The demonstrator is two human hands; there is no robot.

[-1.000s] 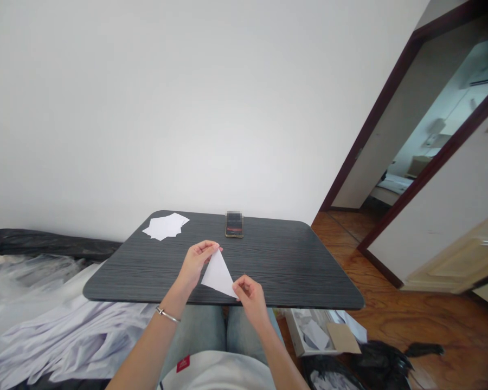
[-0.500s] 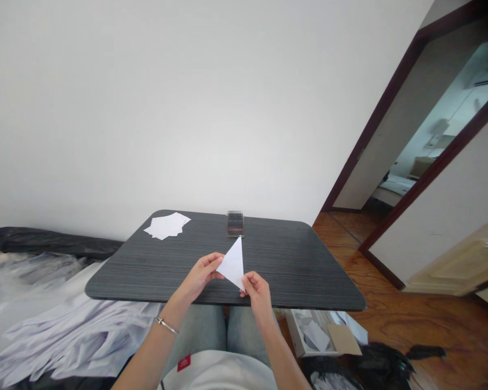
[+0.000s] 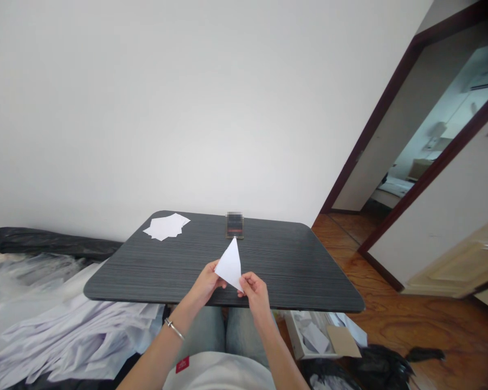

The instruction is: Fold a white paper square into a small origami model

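A white sheet of paper folded into a triangle (image 3: 229,266) stands above the near part of the table, its tip pointing away from me. My left hand (image 3: 204,283) pinches one side of it between thumb and fingers. My right hand (image 3: 254,292) grips the lower corner. Both hands hover over the dark wood-grain table (image 3: 293,271), close to its front edge. A loose stack of white paper sheets (image 3: 166,226) lies at the far left of the tabletop, out of reach of either hand's fingers.
A phone (image 3: 235,225) with a blurred top stands at the table's far edge. Crumpled white plastic sheeting (image 3: 61,319) and a black bag lie to the left. An open box (image 3: 309,336) with paper and a black bag (image 3: 374,368) sit on the wooden floor, right. A doorway is at right.
The folded triangle has stayed upright, shifting slightly left and tilting a little. Both hands keep their hold, and the view has barely moved.
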